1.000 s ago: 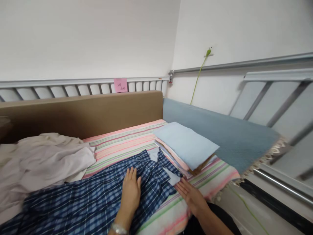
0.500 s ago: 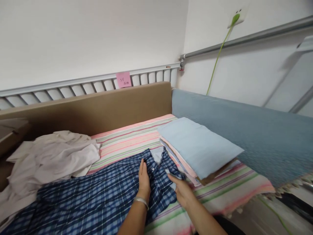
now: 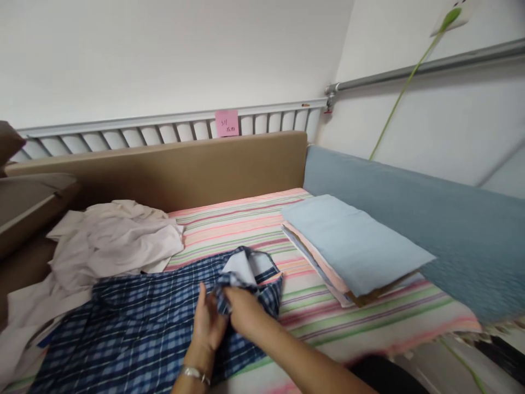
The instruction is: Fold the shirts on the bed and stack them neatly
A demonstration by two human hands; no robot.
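Observation:
A blue plaid shirt [image 3: 143, 323] lies spread on the striped cover, its pale inner side [image 3: 240, 268] showing at the folded-over collar end. My right hand [image 3: 245, 311] is closed on a bunched edge of the shirt near the collar. Close against it, my left hand [image 3: 208, 323] is turned palm up with a bracelet on the wrist. One of its digits stands upright and apart, while the other fingers are partly hidden by the cloth and my right hand.
A flat stack of folded cloth, light blue on top [image 3: 353, 241], lies to the right. Crumpled pale clothes [image 3: 118, 235] are at left, beside a beige cushion-like object [image 3: 33, 202]. Brown [image 3: 229, 169] and blue [image 3: 402, 219] padded sides border the striped cover [image 3: 229, 219].
My right hand has moved left, turning part of the collar end over so more pale inner side shows. My left hand has turned palm up. The view has shifted left.

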